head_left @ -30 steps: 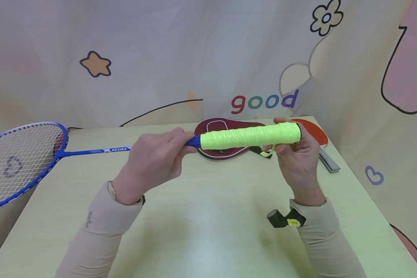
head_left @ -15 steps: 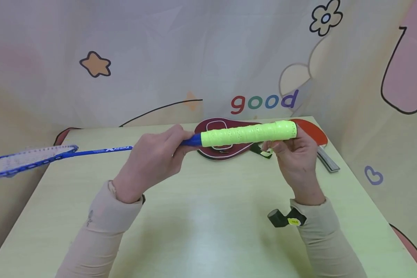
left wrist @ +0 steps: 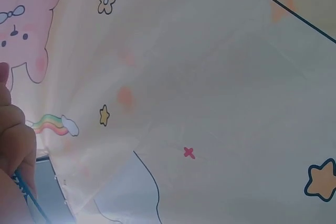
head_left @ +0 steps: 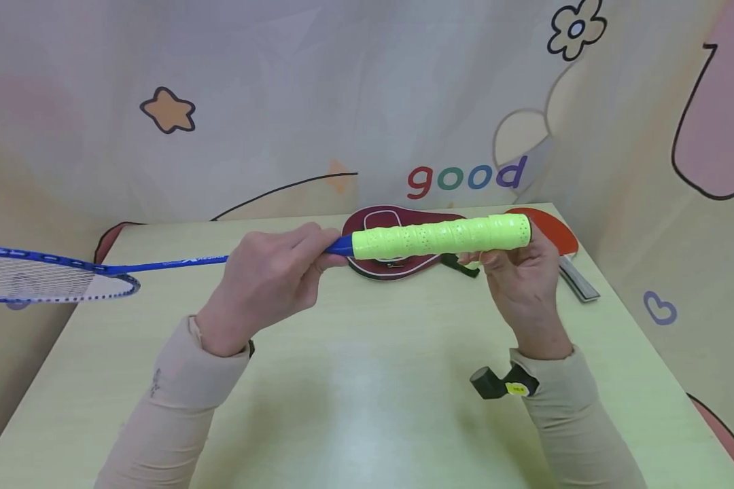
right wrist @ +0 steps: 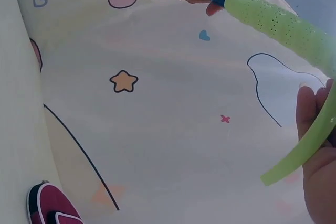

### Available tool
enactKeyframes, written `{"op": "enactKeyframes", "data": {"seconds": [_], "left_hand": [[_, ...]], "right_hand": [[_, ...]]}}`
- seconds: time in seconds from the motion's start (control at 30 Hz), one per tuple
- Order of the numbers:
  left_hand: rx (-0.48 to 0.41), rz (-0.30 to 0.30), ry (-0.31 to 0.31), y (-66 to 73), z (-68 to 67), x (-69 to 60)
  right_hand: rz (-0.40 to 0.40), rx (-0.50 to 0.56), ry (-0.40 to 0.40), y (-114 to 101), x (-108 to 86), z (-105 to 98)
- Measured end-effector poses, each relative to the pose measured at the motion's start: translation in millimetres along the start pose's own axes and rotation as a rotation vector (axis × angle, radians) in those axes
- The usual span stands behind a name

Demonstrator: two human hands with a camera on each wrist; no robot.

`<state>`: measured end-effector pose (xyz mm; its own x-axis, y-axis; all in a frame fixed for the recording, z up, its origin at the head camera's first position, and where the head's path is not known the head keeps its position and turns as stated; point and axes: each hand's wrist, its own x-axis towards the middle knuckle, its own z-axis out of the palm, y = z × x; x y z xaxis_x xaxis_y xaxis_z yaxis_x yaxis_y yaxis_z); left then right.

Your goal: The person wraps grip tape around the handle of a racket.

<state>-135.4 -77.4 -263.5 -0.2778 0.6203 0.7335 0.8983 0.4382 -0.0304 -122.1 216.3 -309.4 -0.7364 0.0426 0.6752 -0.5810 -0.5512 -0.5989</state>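
Observation:
A blue badminton racket (head_left: 183, 262) is held level above the table, its handle wrapped in bright yellow-green grip tape (head_left: 440, 236). My left hand (head_left: 272, 282) grips it at the blue cone and shaft just left of the wrap. At the butt end my right hand (head_left: 524, 285) pinches the tape beneath the handle. A loose strip of the tape (right wrist: 299, 153) hangs past the right fingers in the right wrist view, its end free. The left wrist view shows only part of my left hand (left wrist: 16, 145) at its left edge.
Behind the handle a maroon paddle case (head_left: 373, 272) lies at the back of the pale table (head_left: 355, 380). A red table tennis bat (head_left: 559, 234) lies at the back right, partly behind my right hand. A printed cloth (head_left: 269, 102) hangs behind the table.
The racket has turned about its shaft: its head went from a broad face to nearly edge-on, then tilted the other way. Both hands stay almost in place.

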Motion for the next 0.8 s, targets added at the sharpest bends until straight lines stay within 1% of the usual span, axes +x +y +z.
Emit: {"op": "enactKeyframes", "data": {"seconds": [0.1,0.27,0.33,0.43,0.5,0.57,0.7,0.8], "left_hand": [[0.019,-0.002,0.000,-1.2,0.3,-0.6],[0.056,-0.013,-0.018,-1.2,0.2,-0.1],[0.047,-0.017,-0.032,-0.8,0.2,0.9],[0.002,-0.028,-0.034,-0.9,1.3,1.4],[-0.031,-0.029,-0.020,-1.0,2.1,1.4],[-0.037,-0.022,0.002,-1.1,2.4,1.2],[-0.006,0.012,0.035,-0.4,2.9,1.8],[-0.006,0.024,0.053,0.9,3.2,2.4]], "right_hand": [[0.018,-0.010,-0.027,0.4,0.3,1.0],[0.020,-0.079,-0.026,-1.3,-1.3,1.8],[0.008,-0.098,-0.023,-1.7,-1.3,2.4],[-0.011,-0.102,-0.008,-1.6,-0.8,4.0],[-0.016,-0.107,0.001,-1.8,-1.1,4.6],[-0.011,-0.103,0.008,-1.9,-1.2,4.6],[0.017,-0.084,-0.003,-2.6,-0.9,2.1],[0.037,-0.070,-0.017,-3.6,-0.9,0.1]]}}
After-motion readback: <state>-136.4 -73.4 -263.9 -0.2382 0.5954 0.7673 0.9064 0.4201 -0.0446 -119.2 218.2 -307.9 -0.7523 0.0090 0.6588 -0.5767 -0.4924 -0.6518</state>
